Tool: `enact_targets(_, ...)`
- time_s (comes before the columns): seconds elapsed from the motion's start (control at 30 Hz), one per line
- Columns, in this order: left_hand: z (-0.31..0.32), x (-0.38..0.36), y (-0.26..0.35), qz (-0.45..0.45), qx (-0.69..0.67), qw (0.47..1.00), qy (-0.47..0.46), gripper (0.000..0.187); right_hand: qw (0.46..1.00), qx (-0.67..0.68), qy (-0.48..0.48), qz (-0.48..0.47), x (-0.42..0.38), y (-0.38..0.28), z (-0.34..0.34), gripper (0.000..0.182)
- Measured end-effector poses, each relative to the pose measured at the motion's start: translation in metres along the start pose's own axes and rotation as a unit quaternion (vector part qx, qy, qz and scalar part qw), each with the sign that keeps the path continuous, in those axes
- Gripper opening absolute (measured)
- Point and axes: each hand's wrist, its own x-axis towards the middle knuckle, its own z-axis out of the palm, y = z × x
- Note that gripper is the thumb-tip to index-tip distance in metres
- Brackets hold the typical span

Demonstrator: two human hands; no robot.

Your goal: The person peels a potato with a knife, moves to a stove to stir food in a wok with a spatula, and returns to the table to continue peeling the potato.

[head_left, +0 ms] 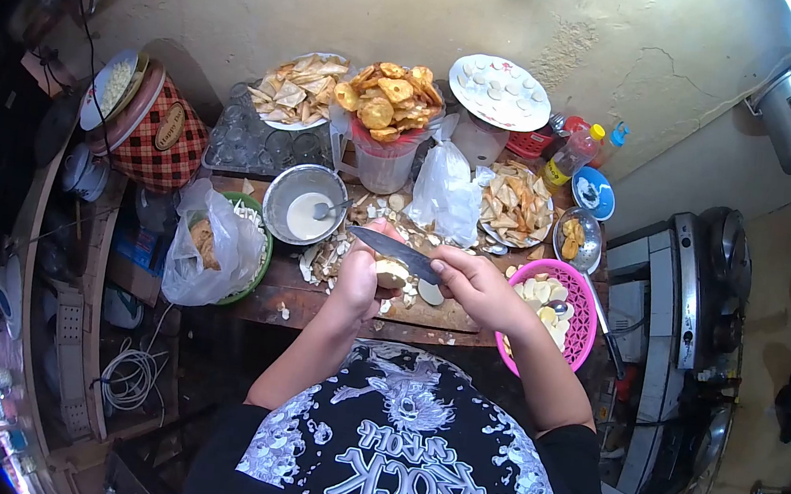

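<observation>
My left hand (pixel 360 274) is closed around a pale, round-cut tuber piece (pixel 390 276) with some brownish skin. Over the piece lies the wide dark blade of a knife (pixel 393 251). My right hand (pixel 476 285) grips this knife, its fingers wrapped near the base of the blade. Below both hands, peelings (pixel 323 264) and pale scraps are strewn on a wooden board (pixel 420 334). One pale slice (pixel 430 292) rests on the board. At my right stands a pink basket (pixel 584 332) with pale slices and a spoon in it.
A metal bowl (pixel 276 196) of white batter holds a spoon. Behind it, a plastic container (pixel 385 166) is heaped with fried pieces. A plate (pixel 475 107) carries white rounds. A green basin (pixel 260 278) and plastic bag (pixel 193 268) sit left; a stove (pixel 683 290) stands right.
</observation>
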Motion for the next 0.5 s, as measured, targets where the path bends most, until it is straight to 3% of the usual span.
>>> enact_targets(0.17, -0.006, 0.003, -0.003, -0.002, -0.008, 0.999, -0.035, 0.029, 0.996, 0.076, -0.049, 0.017, 0.003, 0.005, -0.006, 0.022)
enact_targets(0.5, -0.021, 0.028, -0.009, -0.028, -0.004, 0.999, -0.033, 0.027, 0.994, 0.104, -0.031, -0.012, 0.022, 0.039, 0.000, 0.021)
